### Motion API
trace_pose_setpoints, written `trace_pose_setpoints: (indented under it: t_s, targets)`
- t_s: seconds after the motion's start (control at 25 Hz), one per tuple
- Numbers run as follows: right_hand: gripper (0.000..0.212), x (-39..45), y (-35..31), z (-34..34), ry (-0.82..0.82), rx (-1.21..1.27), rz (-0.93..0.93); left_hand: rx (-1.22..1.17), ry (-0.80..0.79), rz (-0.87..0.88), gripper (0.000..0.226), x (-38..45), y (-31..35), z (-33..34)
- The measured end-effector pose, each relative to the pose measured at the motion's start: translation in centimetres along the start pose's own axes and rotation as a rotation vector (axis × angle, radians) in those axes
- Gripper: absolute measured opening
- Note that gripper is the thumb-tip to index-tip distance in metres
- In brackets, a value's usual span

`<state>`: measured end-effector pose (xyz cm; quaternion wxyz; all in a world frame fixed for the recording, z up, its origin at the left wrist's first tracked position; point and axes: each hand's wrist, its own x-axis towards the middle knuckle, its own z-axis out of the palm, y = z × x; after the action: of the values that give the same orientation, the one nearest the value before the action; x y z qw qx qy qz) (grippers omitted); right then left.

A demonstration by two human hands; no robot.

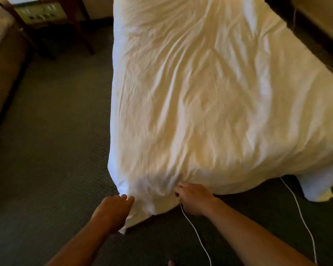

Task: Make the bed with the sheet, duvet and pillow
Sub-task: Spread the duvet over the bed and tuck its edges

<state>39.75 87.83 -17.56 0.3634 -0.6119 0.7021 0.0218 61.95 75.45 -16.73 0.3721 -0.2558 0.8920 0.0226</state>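
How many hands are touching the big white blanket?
2. The left hand is at the duvet corner nearest the camera; the right hand grips its near edge, just right of that.

I have only one view to work from, the head camera, so no second view overlaps with it. It sits high, at the foot end of the bed [210, 93], and looks forward and steeply down along its length. The lens is wide: the bed's straight edges bow outward and the carpet [52, 150] curves away at the left. The near end of the bed lies close beneath me, with both forearms entering from the bottom edge and the left hand [112, 214] and right hand [192, 198] low in frame. The far end runs off the top edge, where a chair [46, 25] shows at upper left.
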Motion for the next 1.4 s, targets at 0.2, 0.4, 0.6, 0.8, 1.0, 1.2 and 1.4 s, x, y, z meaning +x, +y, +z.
trace_pose_setpoints:
  t_s: [0.2,0.4,0.6,0.8,1.0,1.2,1.4]
  targets:
    - [0.040,-6.8,8.6,-6.1,0.115,-0.016,0.099,-0.031,0.162,0.075,0.053,3.5,6.1,-10.4]
    - [0.032,-16.9,16.5,-14.7,0.253,0.004,0.268,-0.072,0.345,0.104,0.051,3.7,13.1,-24.7]
    - [0.028,-29.1,24.2,-25.3,0.419,0.109,0.372,-0.149,0.477,0.101,0.051,0.9,22.1,-39.1]
    - [0.029,-39.7,31.1,-32.9,0.517,0.096,0.466,-0.221,0.538,0.075,0.052,0.0,29.9,-49.9]
    - [0.026,-45.9,38.3,-38.2,0.603,0.118,0.545,-0.213,0.612,0.139,0.051,2.2,38.4,-60.1]
    - [0.025,-47.5,44.8,-41.1,0.620,0.114,0.545,-0.168,0.619,0.190,0.049,6.5,45.1,-66.0]
    - [0.027,-46.3,52.0,-44.2,0.584,0.120,0.481,-0.199,0.600,0.169,0.050,12.3,49.8,-69.4]
